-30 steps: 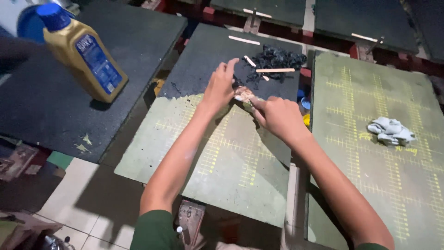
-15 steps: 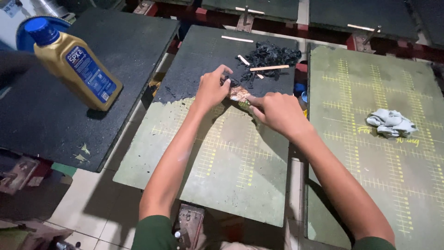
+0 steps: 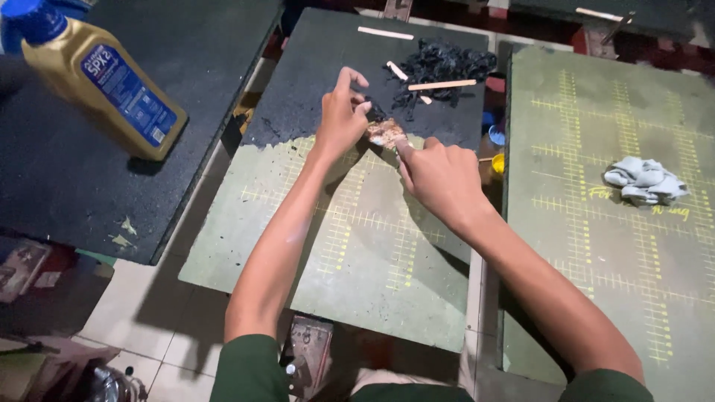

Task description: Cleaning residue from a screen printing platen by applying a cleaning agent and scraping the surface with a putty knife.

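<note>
Scraping step, mid-board. Green board [image 3: 372, 253] with yellow grid lines sits centre; its far half is under a black rubbery coating [image 3: 335, 67], near half already bare green, with a ragged edge between the two running across just below the hands. Left hand [image 3: 339, 119] is at the coating edge, thumb and fingers [image 3: 363, 106] pinched narrow on a black flap of that coating, index lifted up off it. Right hand [image 3: 439, 175] is just beside it at 4 o'clock, fingers curled shut round a small paint-crusted scraper [image 3: 385, 134], index pressed along it; the blade end meets the black edge right where the left hand is pulling. Peeled black scraps are heaped in a pile [image 3: 439, 63] at 1 o'clock from the hands, on the still-coated part, with a few flat wooden sticks [image 3: 442, 85] lying on and around it, one more stick [image 3: 385, 33] at the far edge. My read: roughly half stripped, a full band of coating still to go. Next move looks to need the blade kept low and flat under the flap while the left hand holds tension, otherwise the flap tears short or the edge gouges the green face. Around it: gold bottle [image 3: 100, 85] with blue cap at 10 o'clock on a dark surface [image 3: 67, 193], grey rag [image 3: 644, 181] crumpled on the neighbouring green board [image 3: 596, 246] at 3 o'clock, small yellow [image 3: 497, 162] and blue [image 3: 497, 135] pots in the gap between boards.
</note>
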